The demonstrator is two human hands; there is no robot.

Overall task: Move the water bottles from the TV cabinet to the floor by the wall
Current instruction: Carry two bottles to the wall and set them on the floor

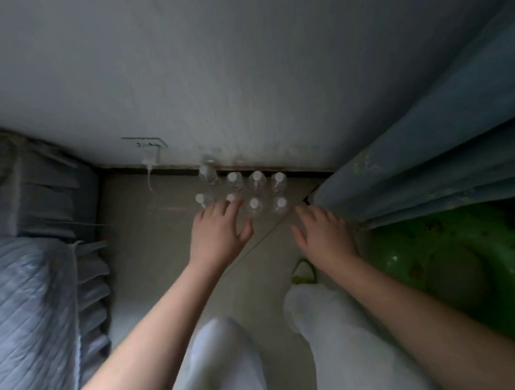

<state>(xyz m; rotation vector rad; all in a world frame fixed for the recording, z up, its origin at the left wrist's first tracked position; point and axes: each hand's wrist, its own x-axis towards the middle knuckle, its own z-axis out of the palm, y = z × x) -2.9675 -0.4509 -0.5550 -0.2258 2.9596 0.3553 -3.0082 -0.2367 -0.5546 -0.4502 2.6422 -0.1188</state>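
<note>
Eight water bottles (258, 180) stand upright on the floor (146, 238) against the base of the wall (236, 70), in two rows of four. All clear plastic with white caps; contents too blurred to tell. The far-left bottle (208, 173) in the back row sits slightly out of line, closer to the wall.

Left hand (219, 233): fingers (219, 210) relaxed and slightly spread, tips at the front row, over one cap; holds nothing.

Right hand (323, 232): fingers (307, 213) straight, apart, hovering just right of the front row beside the blue curtain (435, 144); holds nothing.

A bed (16, 299) lies left, a green object (464, 268) right.
</note>
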